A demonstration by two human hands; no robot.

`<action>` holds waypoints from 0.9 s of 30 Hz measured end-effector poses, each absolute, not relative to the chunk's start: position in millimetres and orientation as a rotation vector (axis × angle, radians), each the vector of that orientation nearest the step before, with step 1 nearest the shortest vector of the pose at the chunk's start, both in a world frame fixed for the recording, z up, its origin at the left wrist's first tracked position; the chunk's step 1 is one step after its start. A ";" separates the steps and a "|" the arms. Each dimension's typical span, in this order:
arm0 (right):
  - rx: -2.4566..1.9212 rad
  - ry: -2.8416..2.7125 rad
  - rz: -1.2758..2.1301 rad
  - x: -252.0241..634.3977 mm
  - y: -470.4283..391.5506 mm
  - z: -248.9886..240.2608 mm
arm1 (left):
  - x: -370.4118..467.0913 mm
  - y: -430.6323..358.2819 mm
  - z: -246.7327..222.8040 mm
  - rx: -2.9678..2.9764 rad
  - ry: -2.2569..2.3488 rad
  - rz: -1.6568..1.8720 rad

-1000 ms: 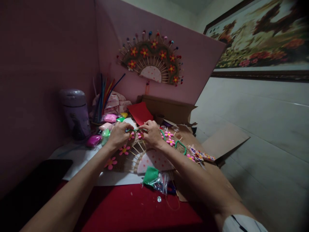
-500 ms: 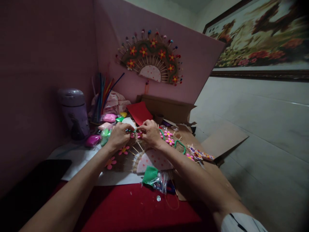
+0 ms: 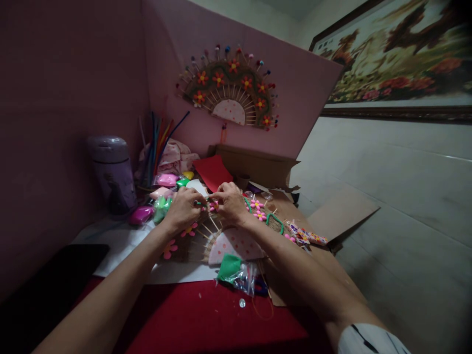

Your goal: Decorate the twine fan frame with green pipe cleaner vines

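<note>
A fan-shaped piece (image 3: 236, 245) with sticks, twine and pink clay flowers lies on the table. A green strip (image 3: 275, 223) curves along its right part. Over its upper edge my left hand (image 3: 184, 209) pinches the end of a thin green strip between closed fingers. Close beside it, my right hand (image 3: 229, 202) has thumb and forefinger pressed together on the same green strip, near a pink flower (image 3: 214, 205). The fingertips of both hands nearly meet, and the strip between them is mostly hidden.
A purple bottle (image 3: 112, 174) stands left of bagged clay (image 3: 142, 215). Behind are coloured pipe cleaners (image 3: 157, 147), red paper (image 3: 213, 173) and cardboard (image 3: 254, 164). A green clay packet (image 3: 229, 268) lies in front. A finished fan (image 3: 232, 88) hangs on the pink board.
My left hand has shifted very slightly, its fingers curling lower over the green strip. My right hand stays almost where it was.
</note>
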State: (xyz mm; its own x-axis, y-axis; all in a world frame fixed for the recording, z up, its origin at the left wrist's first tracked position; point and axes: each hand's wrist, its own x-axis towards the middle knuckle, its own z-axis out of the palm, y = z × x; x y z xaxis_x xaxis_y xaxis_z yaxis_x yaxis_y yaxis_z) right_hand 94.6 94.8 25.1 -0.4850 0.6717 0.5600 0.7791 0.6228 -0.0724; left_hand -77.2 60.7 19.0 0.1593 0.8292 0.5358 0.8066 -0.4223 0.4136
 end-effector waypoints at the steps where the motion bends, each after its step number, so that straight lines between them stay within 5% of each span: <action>1: -1.139 -2.303 -0.254 95.0 94.4 25.9 | -77.0 60.8 18.9 2.377 1.670 1.124; 27: -0.996 -2.272 -0.053 87.8 94.0 28.4 | -81.6 59.3 22.8 2.454 1.693 1.145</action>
State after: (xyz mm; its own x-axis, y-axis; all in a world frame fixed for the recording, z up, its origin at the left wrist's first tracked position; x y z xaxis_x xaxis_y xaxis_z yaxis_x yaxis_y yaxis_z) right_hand 87.8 94.0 28.4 -0.5017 0.6445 0.5769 0.6707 0.7111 -0.2111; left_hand -81.6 59.3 22.8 0.1811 0.7956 0.5781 0.8328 -0.4367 0.3401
